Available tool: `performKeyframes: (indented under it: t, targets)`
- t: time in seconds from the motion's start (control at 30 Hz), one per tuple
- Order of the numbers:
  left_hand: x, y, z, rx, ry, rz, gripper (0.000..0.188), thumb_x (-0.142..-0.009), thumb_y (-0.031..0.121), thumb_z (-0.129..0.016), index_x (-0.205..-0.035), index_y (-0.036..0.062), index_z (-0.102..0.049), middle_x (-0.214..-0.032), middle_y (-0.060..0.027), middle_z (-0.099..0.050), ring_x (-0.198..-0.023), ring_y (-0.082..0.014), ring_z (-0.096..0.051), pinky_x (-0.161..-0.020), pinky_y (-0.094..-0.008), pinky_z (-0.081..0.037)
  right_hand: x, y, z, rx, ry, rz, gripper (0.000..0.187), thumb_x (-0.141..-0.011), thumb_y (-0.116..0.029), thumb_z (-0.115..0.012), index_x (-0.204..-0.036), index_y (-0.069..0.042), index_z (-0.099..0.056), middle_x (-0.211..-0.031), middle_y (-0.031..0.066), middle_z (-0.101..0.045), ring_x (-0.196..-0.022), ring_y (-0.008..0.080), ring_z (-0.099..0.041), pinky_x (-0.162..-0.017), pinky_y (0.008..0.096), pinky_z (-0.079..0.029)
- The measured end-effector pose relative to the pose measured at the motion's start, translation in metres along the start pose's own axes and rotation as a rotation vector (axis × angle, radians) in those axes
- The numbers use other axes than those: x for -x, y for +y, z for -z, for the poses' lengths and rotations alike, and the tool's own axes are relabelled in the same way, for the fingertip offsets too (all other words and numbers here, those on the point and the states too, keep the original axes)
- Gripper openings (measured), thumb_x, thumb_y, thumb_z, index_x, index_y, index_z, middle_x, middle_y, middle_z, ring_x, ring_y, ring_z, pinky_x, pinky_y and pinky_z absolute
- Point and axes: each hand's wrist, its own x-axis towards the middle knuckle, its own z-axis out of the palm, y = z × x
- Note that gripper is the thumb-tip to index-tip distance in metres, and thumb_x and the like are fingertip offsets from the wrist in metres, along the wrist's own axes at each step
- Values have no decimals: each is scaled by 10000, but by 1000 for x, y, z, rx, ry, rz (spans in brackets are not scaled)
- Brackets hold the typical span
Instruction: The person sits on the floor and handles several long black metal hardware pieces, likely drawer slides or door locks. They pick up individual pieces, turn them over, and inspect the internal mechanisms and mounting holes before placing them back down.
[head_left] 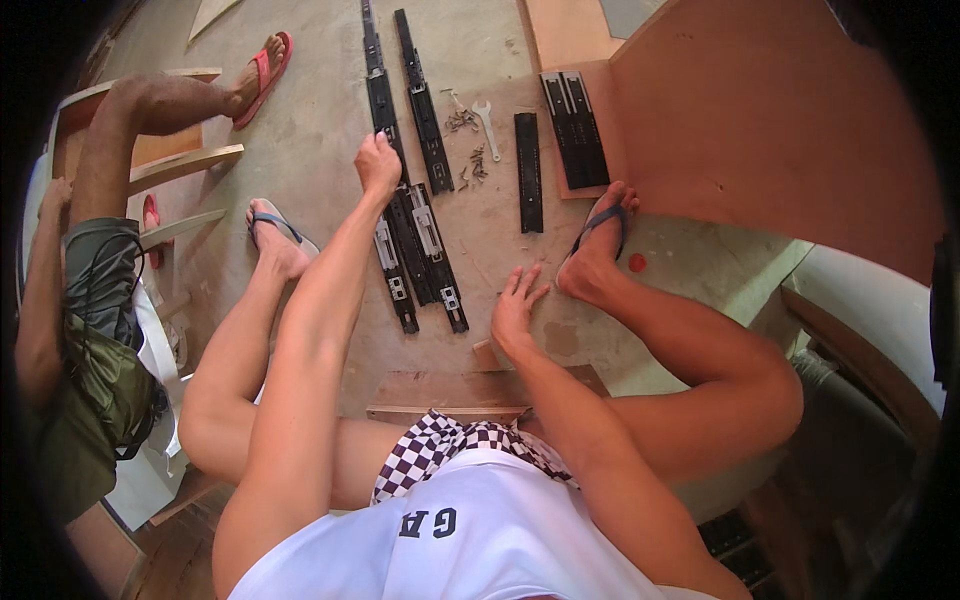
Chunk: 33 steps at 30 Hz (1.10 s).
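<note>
- The left hand [377, 165] reaches forward with its fingers curled down onto a long black drawer slide [384, 110]; the grip itself is hidden beneath the knuckles.
- The right hand [514, 305] lies flat on the floor [300, 130], fingers spread, holding nothing.
- Between the hands, nearer the left, lie two more slides [425, 262] with silver inner rails, side by side.
- Beyond the right hand lie a short black slide [528, 172], a heap of screws [470, 160] too small to count, and a small spanner [487, 125].
- Farther right, a pair of slides [575, 128] rests on a brown board [780, 140].
- At far left sits another person [90, 300], partly cut off by the edge.
</note>
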Motion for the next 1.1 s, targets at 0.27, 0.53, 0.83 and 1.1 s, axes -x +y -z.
performKeyframes:
  t: [0.27, 0.53, 0.83, 1.1]
  targets:
    - [12, -21, -36, -16, -62, 92, 376, -1044, 312, -547, -1048, -40, -681, -1024, -301, -717, -997, -498, -682, -883, -555, -520, 2, 1, 6, 126, -30, 32, 789, -840, -34, -661, -1562, 112, -379, -1661, 276, -310, -1514, 623, -177, -1161, 770, -274]
    - [13, -24, -4, -71, -421, 63, 461, -978, 393, -651, -1105, -45, -720, -1094, -304, -726, -1043, -471, -705, -907, -512, -542, 7, -15, 59, -214, 3, -104, 748, -872, -106, -721, -1518, 98, -405, -1586, 289, -355, -1428, 539, -373, -1074, 652, -437]
    - [78, -13, 25, -458, -585, -157, 1072, -722, 548, -878, -1489, -28, -397, -1476, -236, -441, -1415, -402, -398, -1162, -552, -377, 7, -82, 47, -741, 169, 154, 567, -836, -10, -731, -1323, 70, -452, -1261, 258, -498, -1152, 452, -522, -958, 517, -499]
    - [89, -19, 45, -535, -571, -50, 888, -714, 351, -867, -1416, 14, -440, -1420, -201, -445, -1385, -401, -402, -1171, -595, -328, 13, -74, 42, -737, 212, 315, 498, -801, 80, -672, -1259, 80, -476, -1184, 240, -522, -1104, 446, -522, -974, 499, -468]
